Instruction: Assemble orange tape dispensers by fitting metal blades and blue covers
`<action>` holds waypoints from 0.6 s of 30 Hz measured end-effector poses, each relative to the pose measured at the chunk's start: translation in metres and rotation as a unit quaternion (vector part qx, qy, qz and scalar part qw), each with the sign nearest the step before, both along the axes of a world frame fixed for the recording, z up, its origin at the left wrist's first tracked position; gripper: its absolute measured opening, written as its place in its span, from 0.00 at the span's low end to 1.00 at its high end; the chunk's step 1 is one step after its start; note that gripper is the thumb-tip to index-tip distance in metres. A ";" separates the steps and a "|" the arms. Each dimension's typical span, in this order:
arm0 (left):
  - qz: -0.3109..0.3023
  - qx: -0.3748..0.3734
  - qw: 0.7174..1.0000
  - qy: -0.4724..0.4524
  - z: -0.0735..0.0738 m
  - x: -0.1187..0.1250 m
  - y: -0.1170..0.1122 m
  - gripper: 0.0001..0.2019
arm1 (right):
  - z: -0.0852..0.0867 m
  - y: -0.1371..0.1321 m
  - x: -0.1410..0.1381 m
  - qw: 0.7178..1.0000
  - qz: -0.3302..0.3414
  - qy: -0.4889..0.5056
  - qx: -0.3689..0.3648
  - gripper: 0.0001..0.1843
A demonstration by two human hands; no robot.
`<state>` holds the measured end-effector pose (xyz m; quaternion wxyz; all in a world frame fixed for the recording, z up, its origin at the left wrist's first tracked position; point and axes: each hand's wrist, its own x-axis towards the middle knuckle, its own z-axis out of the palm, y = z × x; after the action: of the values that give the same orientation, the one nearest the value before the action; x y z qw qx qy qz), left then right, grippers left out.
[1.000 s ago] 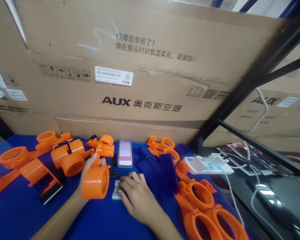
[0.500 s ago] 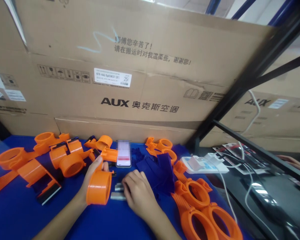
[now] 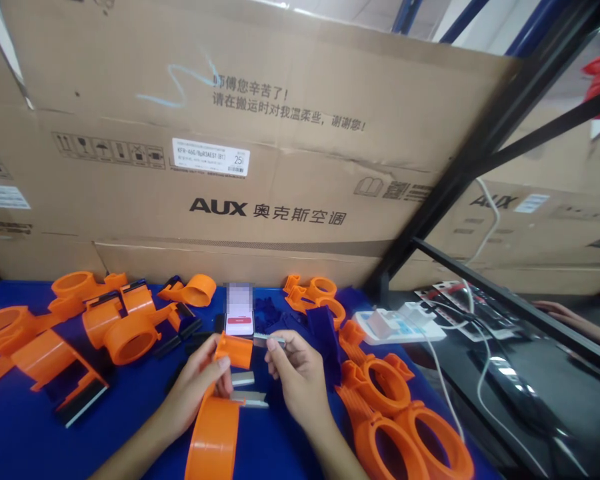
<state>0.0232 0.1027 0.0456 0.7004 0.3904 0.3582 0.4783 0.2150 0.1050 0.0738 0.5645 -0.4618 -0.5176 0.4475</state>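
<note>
1. Head view, left hand: the left hand [image 3: 203,383] is closed on an orange dispenser [image 3: 213,437], thumb against fingers around its neck. The ring hangs on the near side of the hand; the flat end [image 3: 238,352] points right, toward the other hand.
2. Head view, right hand: the right hand [image 3: 300,373] has thumb and fingers pinched together on a toothed metal strip [image 3: 261,339], which juts out leftward from the fingertips.
3. Governing relation: the strip's long axis runs sideways, roughly in line with the flat end and across the dispenser's length. Its free tip sits just beside that end; contact cannot be confirmed. The right hand is the nearer one to the strip, the left to the dispenser.
4. Between the hands: two more metal strips [image 3: 249,399] lie on the blue surface [image 3: 135,395], partly covered by the dispenser.
5. Limits: beyond the hands stand a phone [image 3: 240,323] and, farther, a cardboard box [image 3: 280,257]. Blue pieces [image 3: 326,333] lie beyond and right of the right hand, with orange rings [image 3: 354,403] along the surface's right edge. Other dispensers [image 3: 53,357] lie left of the left hand. Room for moving is judged greatest on the near side, between the forearms.
</note>
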 end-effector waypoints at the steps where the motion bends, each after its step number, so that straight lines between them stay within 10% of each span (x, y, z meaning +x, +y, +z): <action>1: -0.001 -0.005 1.000 -0.007 0.001 0.001 -0.001 0.19 | 0.000 0.000 0.000 1.000 0.003 0.003 0.000 0.16; 18: 0.032 -0.012 0.999 -0.007 0.005 0.001 -0.002 0.19 | 0.004 -0.001 0.004 0.998 0.038 -0.045 0.011 0.16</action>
<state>0.0244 0.1010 0.0503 0.6915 0.3669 0.3715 0.4992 0.2187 0.1041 0.0783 0.5287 -0.4552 -0.5645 0.4413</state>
